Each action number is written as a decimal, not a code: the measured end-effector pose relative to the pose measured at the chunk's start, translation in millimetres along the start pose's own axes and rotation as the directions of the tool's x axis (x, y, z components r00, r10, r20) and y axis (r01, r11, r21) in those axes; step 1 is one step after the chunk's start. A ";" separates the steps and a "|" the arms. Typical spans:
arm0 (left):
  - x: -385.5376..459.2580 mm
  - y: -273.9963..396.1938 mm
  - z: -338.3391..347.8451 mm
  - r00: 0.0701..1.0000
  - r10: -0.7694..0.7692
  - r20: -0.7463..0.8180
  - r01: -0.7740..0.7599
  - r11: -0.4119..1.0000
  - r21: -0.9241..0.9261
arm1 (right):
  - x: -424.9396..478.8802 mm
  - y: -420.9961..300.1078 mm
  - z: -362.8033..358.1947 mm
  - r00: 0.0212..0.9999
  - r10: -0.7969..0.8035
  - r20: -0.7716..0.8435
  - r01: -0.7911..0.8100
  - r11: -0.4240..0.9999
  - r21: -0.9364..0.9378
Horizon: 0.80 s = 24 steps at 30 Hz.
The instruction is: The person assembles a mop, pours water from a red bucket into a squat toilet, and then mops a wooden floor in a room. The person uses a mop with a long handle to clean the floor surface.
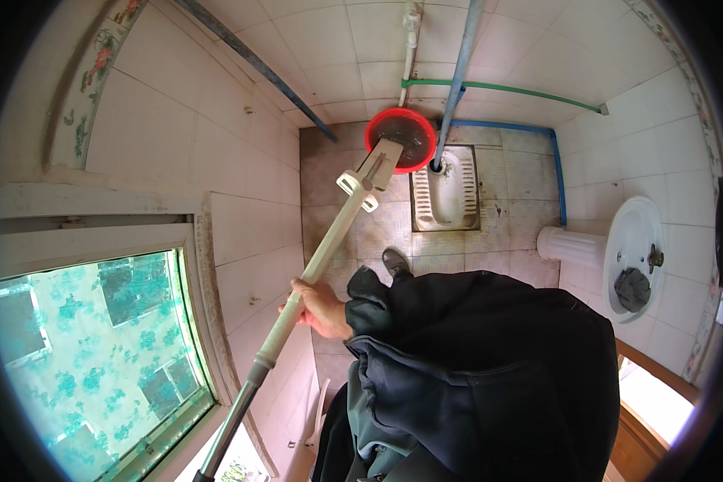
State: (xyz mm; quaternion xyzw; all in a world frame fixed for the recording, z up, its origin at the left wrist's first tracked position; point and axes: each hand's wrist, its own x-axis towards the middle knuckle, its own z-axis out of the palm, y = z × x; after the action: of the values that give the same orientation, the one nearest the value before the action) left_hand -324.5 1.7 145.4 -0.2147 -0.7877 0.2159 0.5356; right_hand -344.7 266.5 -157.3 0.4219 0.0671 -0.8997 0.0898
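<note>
My right hand (322, 307) grips the cream plastic sleeve of a squeeze mop (331, 235), whose metal pole runs down to the lower left edge. Beyond the hand, the mop has a winged cream slider and a flat head. The head tilts into a red plastic basin (369, 140) of dark, dirty water, and its far end is hidden there. My left hand is out of view. The basin sits on the tiled floor beside a squat toilet (449, 187).
A pedestal washbasin (629, 211) on the right holds a dark grey cloth (632, 290). A grey pipe (458, 78) slants down into the toilet. Blue pipe (506, 125) follows the wall. A patterned window (96, 361) is at left. My dark shoe (394, 261) stands on the floor tiles.
</note>
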 end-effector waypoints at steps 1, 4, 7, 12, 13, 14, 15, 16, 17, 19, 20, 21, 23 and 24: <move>-9.1 17.0 -3.2 0.998 -0.048 0.035 0.048 0.999 -0.022 | 19.1 5.2 -13.8 0.999 -0.040 0.029 0.041 0.998 -0.040; -14.6 81.2 -5.9 0.977 -0.077 0.198 0.114 0.977 -0.180 | 67.2 -26.4 -55.5 0.991 -0.108 -0.073 0.109 0.994 0.008; -62.0 113.8 -2.3 0.844 0.178 0.505 0.022 0.931 -0.364 | 120.6 -66.6 -111.9 0.961 -0.175 -0.213 0.175 0.984 -0.018; -56.1 97.5 -11.4 0.884 0.158 0.439 0.025 0.924 -0.382 | 113.1 -47.4 -103.3 0.927 -0.221 -0.302 0.228 0.974 -0.014; -44.3 74.4 -17.7 0.828 0.139 0.544 0.028 0.958 -0.287 | 100.4 -30.8 -94.3 0.928 -0.244 -0.283 0.257 0.966 0.009; -28.9 62.6 -8.2 0.982 -0.018 0.188 0.063 0.969 -0.237 | 76.1 -9.4 -69.1 0.947 -0.188 -0.260 0.190 0.982 -0.019; -37.5 39.9 -10.6 0.941 -0.182 0.287 0.221 0.969 -0.110 | 51.3 5.9 -46.3 0.960 -0.133 -0.246 0.128 0.991 -0.035; -40.5 14.4 -14.0 0.982 -0.107 0.158 0.098 0.993 0.059 | 28.3 20.1 -30.2 0.974 -0.096 -0.204 0.090 0.995 -0.039; -40.4 -0.8 -12.5 0.992 -0.096 0.086 0.092 0.995 0.043 | 14.2 31.9 -23.1 0.982 -0.078 -0.173 0.069 0.996 -0.061; -53.3 -6.9 -19.7 0.969 -0.216 0.118 0.212 0.976 0.041 | 23.5 48.0 -31.1 0.992 -0.068 -0.109 0.056 0.992 -0.111; -64.9 1.4 -21.5 0.945 -0.271 0.184 0.269 0.963 0.035 | 30.0 45.4 -40.2 0.991 -0.102 -0.084 0.094 0.990 -0.103; -78.5 12.0 -24.8 0.907 -0.328 0.264 0.327 0.944 0.049 | 41.8 45.6 -49.7 0.991 -0.121 -0.063 0.113 0.988 -0.108; -74.5 48.9 -31.8 0.894 -0.095 0.438 0.122 0.992 -0.034 | 72.4 26.5 -83.1 0.986 -0.117 -0.115 0.111 0.992 -0.057; -90.6 59.4 -35.1 0.867 -0.008 0.498 0.081 0.989 -0.125 | 89.4 16.3 -101.1 0.965 -0.137 -0.223 0.139 0.990 -0.005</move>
State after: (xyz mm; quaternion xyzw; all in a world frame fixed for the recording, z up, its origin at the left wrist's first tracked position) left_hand -255.0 2.3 55.2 -0.1712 -0.9167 0.1950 0.3039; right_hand -321.8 261.1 -291.2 0.5148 0.1012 -0.8511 0.0168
